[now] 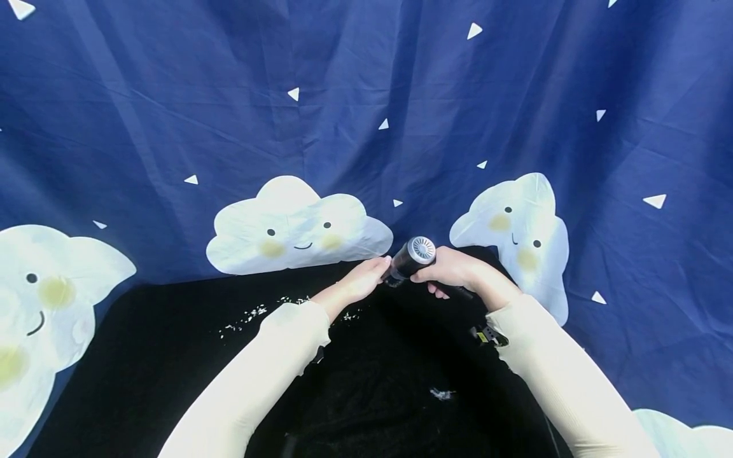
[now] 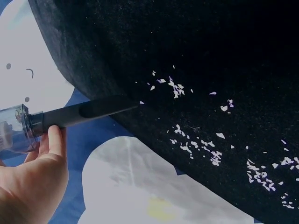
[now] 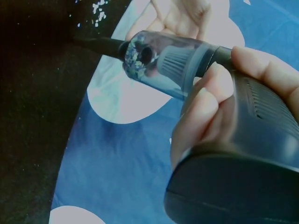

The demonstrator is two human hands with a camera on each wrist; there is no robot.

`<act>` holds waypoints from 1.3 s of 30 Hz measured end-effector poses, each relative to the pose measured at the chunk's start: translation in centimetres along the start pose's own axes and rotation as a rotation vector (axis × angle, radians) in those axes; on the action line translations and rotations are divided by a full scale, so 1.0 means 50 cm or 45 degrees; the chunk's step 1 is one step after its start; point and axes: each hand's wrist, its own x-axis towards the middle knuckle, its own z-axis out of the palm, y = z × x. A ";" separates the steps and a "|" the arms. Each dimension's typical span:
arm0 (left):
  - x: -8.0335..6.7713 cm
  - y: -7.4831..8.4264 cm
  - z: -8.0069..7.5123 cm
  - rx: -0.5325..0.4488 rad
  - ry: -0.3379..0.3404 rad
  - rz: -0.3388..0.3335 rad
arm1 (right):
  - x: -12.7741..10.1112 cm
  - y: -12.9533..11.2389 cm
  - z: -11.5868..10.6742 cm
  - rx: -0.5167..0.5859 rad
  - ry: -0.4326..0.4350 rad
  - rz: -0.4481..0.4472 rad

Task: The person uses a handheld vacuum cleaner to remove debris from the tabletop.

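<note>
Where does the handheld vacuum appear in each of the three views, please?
Head: the handheld vacuum is at centre, between both hands, at the far edge of the black mat.
Left wrist: at left, its nozzle reaching right to the mat edge.
Right wrist: it fills the right side and top centre, gripped by the right hand.
Shared landmark: the white scraps on the mat.

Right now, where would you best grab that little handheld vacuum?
Probably by the thick dark body at the rear of the handheld vacuum, coming from behind, as the right hand does. The clear dust cup and thin nozzle point forward toward the scraps.
</note>
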 end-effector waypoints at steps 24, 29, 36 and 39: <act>-0.015 -0.011 -0.017 0.152 0.011 0.047 | -0.002 0.015 0.015 0.078 -0.030 -0.044; -0.018 -0.001 -0.017 0.148 0.003 0.058 | -0.013 0.010 0.008 0.055 -0.029 -0.068; -0.022 -0.002 -0.019 0.200 0.010 0.050 | -0.010 0.015 0.016 0.032 -0.017 -0.074; -0.020 -0.011 -0.018 0.209 0.035 0.039 | -0.003 0.018 0.024 0.023 -0.008 -0.080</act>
